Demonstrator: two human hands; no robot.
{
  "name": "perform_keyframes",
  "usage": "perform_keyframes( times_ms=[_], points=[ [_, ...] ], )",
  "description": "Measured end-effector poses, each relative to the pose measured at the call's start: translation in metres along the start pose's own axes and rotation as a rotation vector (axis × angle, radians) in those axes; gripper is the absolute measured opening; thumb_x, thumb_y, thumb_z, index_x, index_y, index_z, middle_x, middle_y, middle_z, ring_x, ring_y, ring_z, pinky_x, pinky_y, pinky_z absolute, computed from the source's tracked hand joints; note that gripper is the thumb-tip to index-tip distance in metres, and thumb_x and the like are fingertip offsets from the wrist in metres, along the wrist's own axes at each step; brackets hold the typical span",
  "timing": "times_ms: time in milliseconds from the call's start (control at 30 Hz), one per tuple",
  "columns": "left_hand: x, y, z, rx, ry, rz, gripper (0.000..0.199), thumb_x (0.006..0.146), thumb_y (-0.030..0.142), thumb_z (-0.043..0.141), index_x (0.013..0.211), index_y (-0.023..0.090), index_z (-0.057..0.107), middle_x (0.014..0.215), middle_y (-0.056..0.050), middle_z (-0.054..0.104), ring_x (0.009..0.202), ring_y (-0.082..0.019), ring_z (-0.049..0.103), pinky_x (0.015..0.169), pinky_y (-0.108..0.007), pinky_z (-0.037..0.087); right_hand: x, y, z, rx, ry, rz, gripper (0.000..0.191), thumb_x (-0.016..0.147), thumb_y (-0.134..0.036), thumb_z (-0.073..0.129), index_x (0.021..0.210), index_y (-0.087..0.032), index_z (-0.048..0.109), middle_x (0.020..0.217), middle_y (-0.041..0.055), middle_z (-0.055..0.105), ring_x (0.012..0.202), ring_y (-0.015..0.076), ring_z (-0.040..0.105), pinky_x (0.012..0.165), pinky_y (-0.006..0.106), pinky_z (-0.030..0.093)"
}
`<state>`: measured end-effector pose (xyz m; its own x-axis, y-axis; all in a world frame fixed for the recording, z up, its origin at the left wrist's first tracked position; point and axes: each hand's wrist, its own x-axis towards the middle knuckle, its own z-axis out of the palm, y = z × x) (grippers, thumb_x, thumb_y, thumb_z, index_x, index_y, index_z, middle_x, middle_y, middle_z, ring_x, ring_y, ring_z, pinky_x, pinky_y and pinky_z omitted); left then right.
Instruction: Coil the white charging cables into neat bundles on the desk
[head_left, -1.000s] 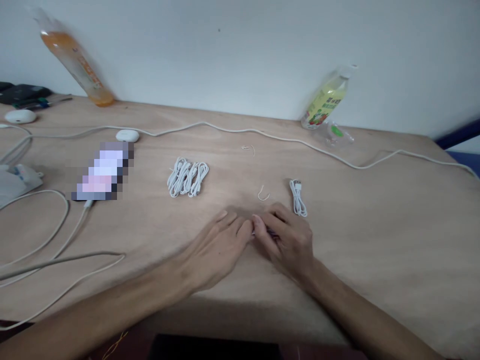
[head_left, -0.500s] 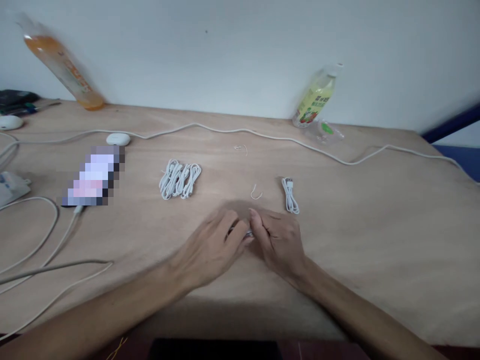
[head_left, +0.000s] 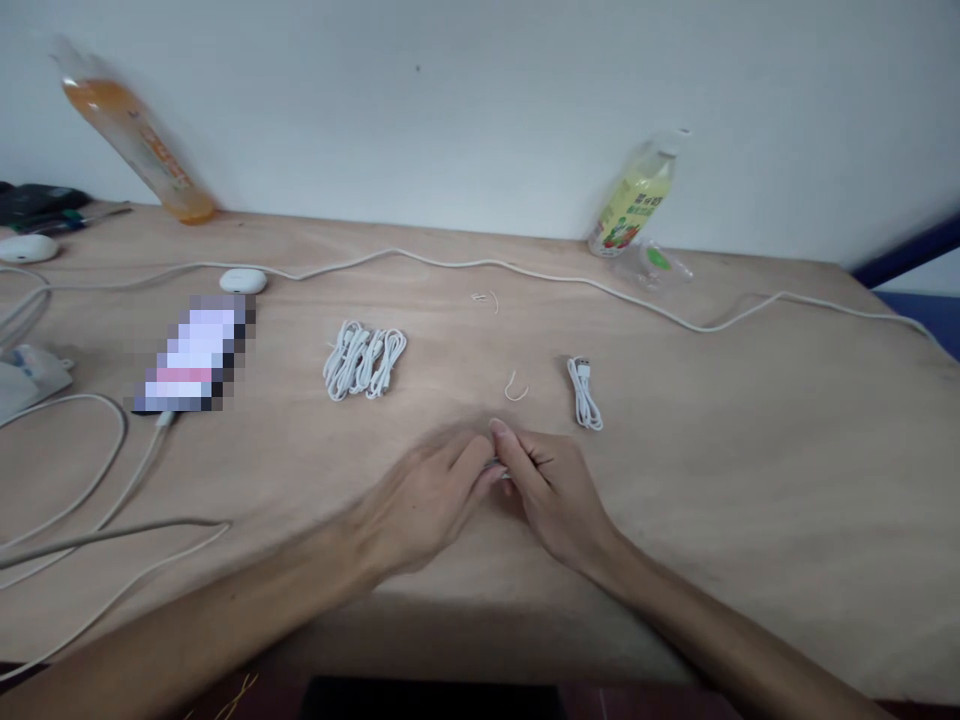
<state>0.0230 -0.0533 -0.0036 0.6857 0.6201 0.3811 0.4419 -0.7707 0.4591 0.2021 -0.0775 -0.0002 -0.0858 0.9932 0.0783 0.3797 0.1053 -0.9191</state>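
Close together above the table, my left hand (head_left: 439, 490) and my right hand (head_left: 546, 485) are closed around a white cable (head_left: 496, 465). Only a sliver of it shows between the fingers; the rest is hidden. Beyond my right hand lies a coiled white USB cable (head_left: 585, 393), its metal plug pointing away. Several more coiled white cables (head_left: 364, 362) sit side by side past my left hand. A short white twist tie (head_left: 515, 388) rests just ahead of the hands, and smaller tie pieces (head_left: 486, 299) lie farther back.
A phone (head_left: 193, 355) on a charging cord lies at left, near a white earbud case (head_left: 243, 281). One long white cord (head_left: 465, 263) crosses the wooden table (head_left: 750, 480). An orange bottle (head_left: 139, 145) and a yellow-green bottle (head_left: 637, 205) stand by the wall, with clear plastic (head_left: 654, 265) beside the latter.
My left hand's fingers have drawn in closer against the right hand, covering more of the cable. The whole view has shifted slightly; the objects on the table stay in place.
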Motion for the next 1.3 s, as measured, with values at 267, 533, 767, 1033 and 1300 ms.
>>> perform_keyframes(
  times_ms=[267, 533, 767, 1033, 1300],
  points=[
    [0.002, -0.002, -0.013, -0.414, 0.188, -0.224, 0.015, 0.107, 0.027, 0.064, 0.118, 0.020, 0.071, 0.086, 0.001, 0.071, 0.070, -0.013, 0.063, 0.066, -0.025, 0.051, 0.007, 0.002, -0.005, -0.017, 0.188, 0.004, 0.055, 0.105, -0.044, 0.046, 0.054, -0.024, 0.046, 0.049, -0.0052, 0.039, 0.045, 0.0112, 0.037, 0.048, 0.028, 0.027],
    [0.010, -0.003, -0.015, -0.693, 0.254, -0.456, 0.021, 0.100, 0.029, 0.076, 0.117, 0.026, 0.087, 0.105, -0.005, 0.086, 0.089, -0.019, 0.077, 0.074, -0.027, 0.059, 0.009, 0.005, -0.010, -0.112, 0.332, -0.117, 0.051, 0.105, -0.032, 0.048, 0.056, -0.023, 0.046, 0.050, -0.0060, 0.039, 0.046, 0.0110, 0.036, 0.048, 0.028, 0.026],
    [0.014, 0.001, -0.018, -0.879, 0.218, -0.588, 0.014, 0.091, 0.026, 0.084, 0.103, 0.027, 0.090, 0.109, -0.003, 0.088, 0.106, -0.025, 0.084, 0.101, -0.038, 0.068, 0.009, 0.008, -0.010, -0.241, 0.377, -0.283, 0.046, 0.106, -0.020, 0.048, 0.060, -0.024, 0.042, 0.052, -0.0059, 0.042, 0.047, 0.0112, 0.036, 0.051, 0.029, 0.028],
    [0.012, -0.003, -0.018, -1.026, 0.120, -0.638, 0.035, 0.089, 0.030, 0.087, 0.123, 0.023, 0.084, 0.119, -0.007, 0.086, 0.113, -0.030, 0.084, 0.103, -0.049, 0.068, 0.008, 0.010, -0.011, -0.338, 0.346, -0.311, 0.045, 0.109, -0.022, 0.045, 0.064, -0.025, 0.041, 0.054, -0.0045, 0.043, 0.048, 0.0120, 0.036, 0.052, 0.031, 0.028],
    [0.015, -0.006, -0.018, -1.128, 0.075, -0.620, 0.036, 0.090, 0.021, 0.081, 0.126, 0.021, 0.081, 0.123, -0.005, 0.085, 0.117, -0.025, 0.082, 0.110, -0.045, 0.064, 0.009, 0.014, -0.013, -0.422, 0.330, -0.399, 0.043, 0.108, -0.015, 0.046, 0.066, -0.024, 0.046, 0.054, -0.0043, 0.046, 0.048, 0.0119, 0.039, 0.053, 0.030, 0.027]
  ],
)
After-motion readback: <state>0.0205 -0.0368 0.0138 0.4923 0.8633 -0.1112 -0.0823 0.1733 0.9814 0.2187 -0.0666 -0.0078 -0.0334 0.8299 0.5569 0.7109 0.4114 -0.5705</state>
